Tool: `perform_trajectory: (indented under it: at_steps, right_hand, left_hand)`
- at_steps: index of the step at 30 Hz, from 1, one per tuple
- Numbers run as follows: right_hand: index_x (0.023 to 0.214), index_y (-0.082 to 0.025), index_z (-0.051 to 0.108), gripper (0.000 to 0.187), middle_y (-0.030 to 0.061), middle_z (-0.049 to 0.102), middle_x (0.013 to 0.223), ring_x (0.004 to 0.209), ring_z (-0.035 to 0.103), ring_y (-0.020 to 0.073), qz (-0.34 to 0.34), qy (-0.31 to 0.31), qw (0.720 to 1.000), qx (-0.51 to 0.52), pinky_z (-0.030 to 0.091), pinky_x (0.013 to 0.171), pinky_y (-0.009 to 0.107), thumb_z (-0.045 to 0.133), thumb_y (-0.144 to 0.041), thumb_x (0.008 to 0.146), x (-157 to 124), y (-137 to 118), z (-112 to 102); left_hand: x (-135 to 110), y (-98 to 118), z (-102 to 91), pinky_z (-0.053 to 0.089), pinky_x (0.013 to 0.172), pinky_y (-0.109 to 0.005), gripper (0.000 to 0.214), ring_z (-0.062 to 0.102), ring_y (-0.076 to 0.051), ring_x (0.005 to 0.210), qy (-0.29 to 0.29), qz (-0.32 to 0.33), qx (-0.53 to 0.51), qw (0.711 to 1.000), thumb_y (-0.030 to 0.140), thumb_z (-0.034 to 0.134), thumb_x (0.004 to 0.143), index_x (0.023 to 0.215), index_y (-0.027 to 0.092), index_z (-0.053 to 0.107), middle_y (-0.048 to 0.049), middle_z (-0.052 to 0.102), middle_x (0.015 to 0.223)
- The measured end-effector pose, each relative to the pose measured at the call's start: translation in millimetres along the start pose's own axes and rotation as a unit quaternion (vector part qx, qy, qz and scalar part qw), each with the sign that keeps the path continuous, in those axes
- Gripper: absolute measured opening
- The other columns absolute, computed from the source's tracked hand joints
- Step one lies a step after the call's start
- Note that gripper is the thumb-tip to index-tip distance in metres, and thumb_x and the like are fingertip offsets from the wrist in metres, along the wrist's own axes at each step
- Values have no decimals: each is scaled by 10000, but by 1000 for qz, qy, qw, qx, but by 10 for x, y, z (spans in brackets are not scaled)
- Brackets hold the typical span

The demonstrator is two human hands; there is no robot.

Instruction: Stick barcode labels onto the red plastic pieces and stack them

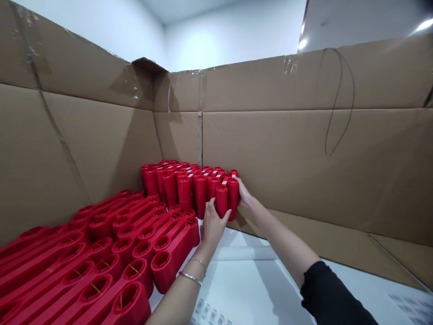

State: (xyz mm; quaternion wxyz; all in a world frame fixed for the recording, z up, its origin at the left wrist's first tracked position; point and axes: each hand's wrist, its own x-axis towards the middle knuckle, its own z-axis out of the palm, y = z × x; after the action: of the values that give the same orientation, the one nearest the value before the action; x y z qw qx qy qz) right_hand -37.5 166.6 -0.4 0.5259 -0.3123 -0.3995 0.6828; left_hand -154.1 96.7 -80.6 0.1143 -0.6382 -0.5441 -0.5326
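Note:
Upright stacks of red ribbed plastic parts (184, 187) stand in close rows against the cardboard, with small white labels on top. My left hand (213, 224) presses its fingers against the front of a short stack (221, 201). My right hand (244, 194) wraps the far side of the end stack (233, 198), so the two stacks sit between my hands. Red moulded plastic pieces with oval open ends (135, 280) lie side by side on their sides at lower left, touching my left wrist. Two thin metal bangles (192, 272) circle that wrist.
Tall brown cardboard walls (287, 149) rise behind and on both sides, with a marker line and tape on them. A white surface (250, 289) spreads at the bottom, with barcode label sheets (411, 309) at its lower edge. A black sleeve (331, 298) covers my right upper arm.

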Motion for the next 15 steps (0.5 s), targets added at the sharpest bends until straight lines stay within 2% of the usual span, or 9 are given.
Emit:
perform_trajectory:
  at_steps: [7,11,15]
  right_hand:
    - [946,-136,638,512,75,682,869,811,621,175,1,-2,1000,3,457,814,352,357,-554,853,-16,-17,-50]
    - [945,-158,632,562,80,685,828,810,614,186,-2,8,1000,-14,463,805,350,336,-622,827,-4,-28,-80]
    - [961,-148,615,618,79,663,829,782,607,178,-21,25,999,-39,448,795,378,287,-657,839,-13,-37,-177]
  left_hand:
    - [-13,-15,-16,468,863,-401,601,528,-276,1071,-11,33,8,999,375,569,816,1283,112,297,-179,512,1139]
    - [-17,-17,-29,453,871,-437,620,507,-303,1063,1,56,33,998,394,572,808,1279,83,315,-187,495,1108]
    - [-13,-11,-37,452,867,-436,590,494,-286,1059,19,72,48,996,379,546,822,1287,103,312,-176,478,1095]
